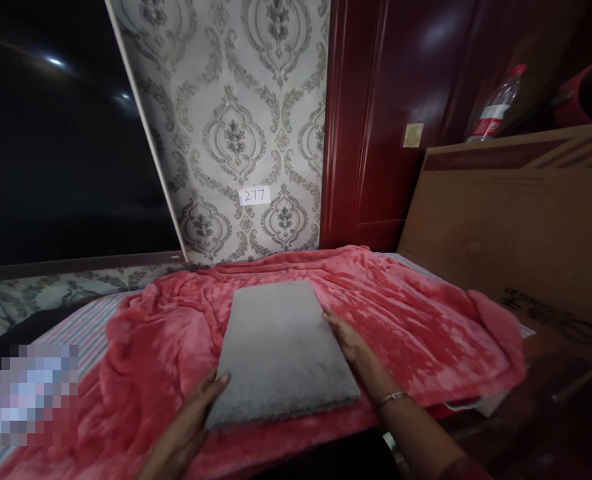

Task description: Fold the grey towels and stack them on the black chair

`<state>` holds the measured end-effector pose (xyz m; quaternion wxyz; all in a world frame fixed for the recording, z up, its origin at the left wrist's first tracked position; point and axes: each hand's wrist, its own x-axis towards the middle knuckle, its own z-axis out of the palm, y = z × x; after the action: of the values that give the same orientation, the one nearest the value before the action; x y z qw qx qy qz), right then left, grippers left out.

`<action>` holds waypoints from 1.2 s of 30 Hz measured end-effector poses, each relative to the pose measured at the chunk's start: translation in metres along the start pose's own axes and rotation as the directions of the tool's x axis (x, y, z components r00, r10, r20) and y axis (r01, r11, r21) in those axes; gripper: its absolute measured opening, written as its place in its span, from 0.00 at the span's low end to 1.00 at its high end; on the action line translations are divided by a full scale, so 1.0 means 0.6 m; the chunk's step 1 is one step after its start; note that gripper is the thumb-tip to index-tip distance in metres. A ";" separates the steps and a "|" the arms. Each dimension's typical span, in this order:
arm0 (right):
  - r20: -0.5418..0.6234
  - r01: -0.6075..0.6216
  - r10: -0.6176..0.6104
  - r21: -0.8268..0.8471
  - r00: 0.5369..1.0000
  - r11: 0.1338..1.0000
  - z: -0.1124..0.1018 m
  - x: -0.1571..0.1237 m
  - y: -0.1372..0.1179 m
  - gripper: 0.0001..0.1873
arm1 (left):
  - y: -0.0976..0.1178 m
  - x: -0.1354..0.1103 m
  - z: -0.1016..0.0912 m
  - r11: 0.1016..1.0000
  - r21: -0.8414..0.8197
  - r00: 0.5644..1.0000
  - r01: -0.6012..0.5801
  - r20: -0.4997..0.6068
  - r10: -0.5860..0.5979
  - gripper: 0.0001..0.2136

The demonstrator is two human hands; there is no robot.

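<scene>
left grip (192,415) at gray mat (281,347): fingers hidden, cannot tell | right grip (349,340): flat, open

A mat (283,350) lies at frame centre on a blanket (416,320) spread over the bed (89,333). The left hand (196,410) touches its lower-left corner, the right hand (349,340) its right edge. A box (516,240) stands at right, with a bottle (496,107) behind it.

The left hand (189,417) and right hand (349,340) are bare, and so are both forearms. A thin silver bangle (392,398) circles the right wrist. Higher up that arm is what looks like a dark red sleeve (469,470).
</scene>
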<state>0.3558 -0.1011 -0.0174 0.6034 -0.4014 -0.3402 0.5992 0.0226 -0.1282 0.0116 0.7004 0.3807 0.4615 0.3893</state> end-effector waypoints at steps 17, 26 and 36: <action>-0.090 -0.019 0.026 0.077 0.996 0.997 -0.005 -0.022 0.021 0.57 | 0.078 0.188 0.013 0.957 0.161 0.943 -0.242 -0.192 0.271 0.36; -0.013 0.017 -0.017 -0.020 1.000 1.000 0.004 0.006 -0.010 0.51 | 0.060 0.176 -0.002 0.924 0.238 0.945 -0.300 -0.053 0.321 0.47; 0.000 0.027 -0.028 -0.128 1.000 0.991 -0.006 0.028 0.002 0.60 | 0.080 0.186 -0.016 0.859 0.457 0.968 -0.230 0.020 0.248 0.51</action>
<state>0.3595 -0.0847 -0.0211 0.5848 -0.4353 -0.3829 0.5673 0.0347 -0.0070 0.0129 0.5284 0.5808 0.5028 0.3613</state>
